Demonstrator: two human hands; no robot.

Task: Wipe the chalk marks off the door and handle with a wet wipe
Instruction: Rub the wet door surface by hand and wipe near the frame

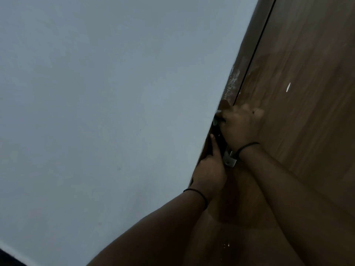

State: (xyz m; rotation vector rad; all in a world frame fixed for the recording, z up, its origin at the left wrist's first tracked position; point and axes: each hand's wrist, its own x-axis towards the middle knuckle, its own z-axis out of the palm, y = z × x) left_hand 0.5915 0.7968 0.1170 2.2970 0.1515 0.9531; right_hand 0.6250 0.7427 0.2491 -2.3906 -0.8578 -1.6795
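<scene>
right hand (238, 125): middle right of the frame, fingers curled round a pale wet wipe (216, 120), pressing it on the dark handle (221, 140) | left hand (209, 169): just below, 1 finger straight along the handle, touching it | door (307, 93): brown wood, right side, white chalk marks (233, 81) by its edge | wall (105, 93): grey, left
</scene>
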